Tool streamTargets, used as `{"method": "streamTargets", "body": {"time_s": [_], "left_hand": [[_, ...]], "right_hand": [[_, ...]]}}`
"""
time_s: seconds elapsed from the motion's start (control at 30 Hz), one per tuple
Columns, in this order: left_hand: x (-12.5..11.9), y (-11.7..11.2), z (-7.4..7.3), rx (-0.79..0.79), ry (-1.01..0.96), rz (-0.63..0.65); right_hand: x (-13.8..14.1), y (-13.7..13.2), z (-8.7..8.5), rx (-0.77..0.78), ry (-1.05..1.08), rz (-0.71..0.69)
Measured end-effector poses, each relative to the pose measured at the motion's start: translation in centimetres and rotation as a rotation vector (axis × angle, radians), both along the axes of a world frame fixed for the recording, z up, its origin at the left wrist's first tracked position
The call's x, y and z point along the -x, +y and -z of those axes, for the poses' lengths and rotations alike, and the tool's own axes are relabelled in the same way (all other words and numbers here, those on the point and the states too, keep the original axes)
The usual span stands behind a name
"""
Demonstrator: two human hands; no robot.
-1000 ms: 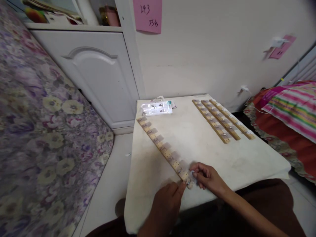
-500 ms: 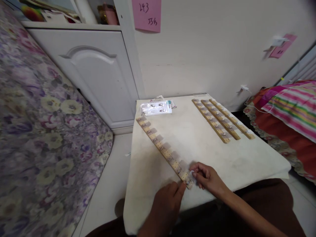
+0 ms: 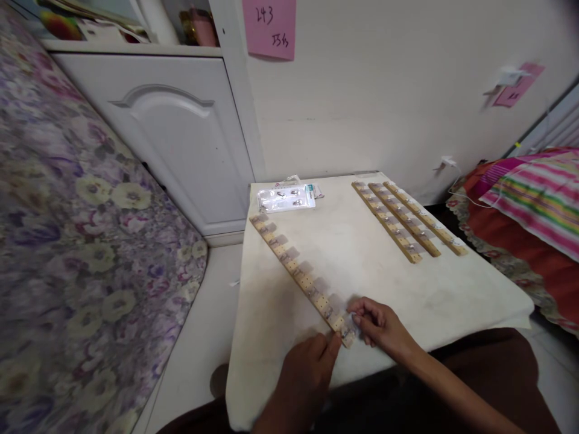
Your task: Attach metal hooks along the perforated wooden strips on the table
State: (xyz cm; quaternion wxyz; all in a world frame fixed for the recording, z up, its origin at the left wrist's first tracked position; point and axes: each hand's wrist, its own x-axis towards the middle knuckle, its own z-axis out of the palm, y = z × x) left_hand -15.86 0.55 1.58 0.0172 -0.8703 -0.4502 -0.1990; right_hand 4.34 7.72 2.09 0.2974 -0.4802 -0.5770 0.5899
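A narrow wooden strip [image 3: 307, 281] lies slantwise across the left of the table. Along it sit several small metal pieces under clear plastic flaps, with small dark holes between them. My left hand [image 3: 307, 367] is closed at the strip's near end, thumb and forefinger against its edge. Just right of that end, my right hand [image 3: 377, 325] pinches what looks like a small clear plastic piece [image 3: 351, 317]. Its outline is faint, and the fingers partly hide it. I cannot tell whether this piece is joined to the strip.
Three similar wooden strips [image 3: 389, 220] lie side by side at the table's back right. A clear blister pack [image 3: 286, 198] with small metal parts rests on other packaging at the back left. The pale-covered table [image 3: 407, 301] meets a wall behind; a flowered curtain [image 3: 99, 241] hangs left.
Very little differs. The whitish plastic at my right fingertips now looks clearer and less bright. Both hands and the wooden strip stay in nearly the same place.
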Motion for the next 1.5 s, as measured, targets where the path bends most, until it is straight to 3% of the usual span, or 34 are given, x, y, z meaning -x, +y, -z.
{"method": "streamTargets", "body": {"time_s": [0.43, 0.83, 1.5], "left_hand": [[0.0, -0.1, 0.2, 0.023, 0.047, -0.005], [-0.1, -0.1, 0.0, 0.02, 0.038, -0.008], [-0.3, 0.3, -1.0, 0.088, -0.016, -0.034]], "right_hand": [[0.1, 0.0, -0.1, -0.005, -0.006, -0.003], [0.2, -0.3, -0.1, -0.194, -0.163, -0.003], [0.2, -0.7, 0.1, -0.164, -0.149, 0.063]]}}
